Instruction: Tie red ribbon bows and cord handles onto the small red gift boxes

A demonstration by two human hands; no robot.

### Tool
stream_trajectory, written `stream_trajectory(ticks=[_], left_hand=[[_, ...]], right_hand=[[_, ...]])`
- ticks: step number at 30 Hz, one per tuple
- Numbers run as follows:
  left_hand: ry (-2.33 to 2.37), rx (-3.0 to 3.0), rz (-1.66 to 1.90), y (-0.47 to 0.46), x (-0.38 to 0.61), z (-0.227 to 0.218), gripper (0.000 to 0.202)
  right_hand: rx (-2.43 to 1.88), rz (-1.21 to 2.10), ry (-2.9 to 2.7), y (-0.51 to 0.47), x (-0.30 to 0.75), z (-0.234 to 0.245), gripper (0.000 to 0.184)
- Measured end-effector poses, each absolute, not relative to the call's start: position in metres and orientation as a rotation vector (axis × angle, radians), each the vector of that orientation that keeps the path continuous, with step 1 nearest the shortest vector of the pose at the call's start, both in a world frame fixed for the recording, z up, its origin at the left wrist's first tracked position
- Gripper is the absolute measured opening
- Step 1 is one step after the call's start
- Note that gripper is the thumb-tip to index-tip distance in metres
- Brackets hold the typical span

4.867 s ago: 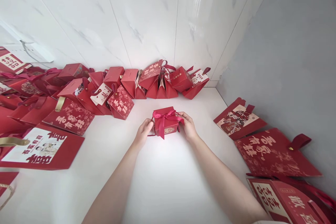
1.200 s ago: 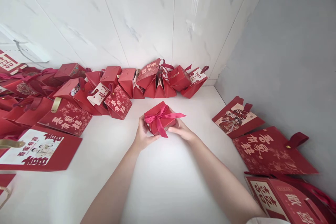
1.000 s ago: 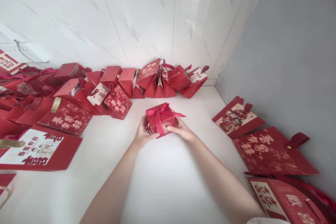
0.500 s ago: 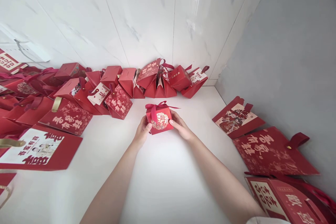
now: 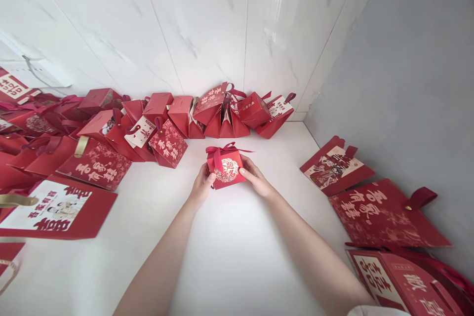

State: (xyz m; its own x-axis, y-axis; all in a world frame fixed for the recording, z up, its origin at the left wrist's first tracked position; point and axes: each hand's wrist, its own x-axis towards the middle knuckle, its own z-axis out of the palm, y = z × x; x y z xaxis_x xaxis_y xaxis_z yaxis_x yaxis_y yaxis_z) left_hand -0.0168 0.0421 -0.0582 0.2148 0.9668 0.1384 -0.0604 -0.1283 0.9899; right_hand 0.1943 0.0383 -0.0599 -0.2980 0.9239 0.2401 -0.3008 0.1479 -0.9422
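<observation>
A small red gift box (image 5: 227, 170) with a round gold emblem on its front and a dark red ribbon bow (image 5: 226, 149) on top is between my two hands, at the middle of the white table. My left hand (image 5: 202, 182) grips its left side, the thumb on the front face. On the right side my right hand (image 5: 256, 176) holds it the same way, thumb near the emblem's edge. The fingers behind the box are hidden. Whether its base rests on the table I cannot tell.
Along the tiled wall (image 5: 207, 29) stands a row of red gift boxes (image 5: 161, 104), piled thicker at the left. A large red box with a white panel (image 5: 59, 207) lies front left. Several flatter red boxes (image 5: 385, 215) lean along the grey wall (image 5: 392, 84) at right.
</observation>
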Motion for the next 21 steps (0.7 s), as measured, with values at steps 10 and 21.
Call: stream_trajectory(ticks=[10,21], left_hand=[[0.970,1.382,1.159,0.0415,-0.0162,-0.0583,0.067],[0.989,1.390,1.145,0.0408,-0.0158,-0.0562,0.068]], right_hand=[[-0.680,1.401,-1.311,0.0401,0.1939,-0.0625,0.055],[-0.721,1.396,-1.314,0.0417,0.1933,-0.0647,0.059]])
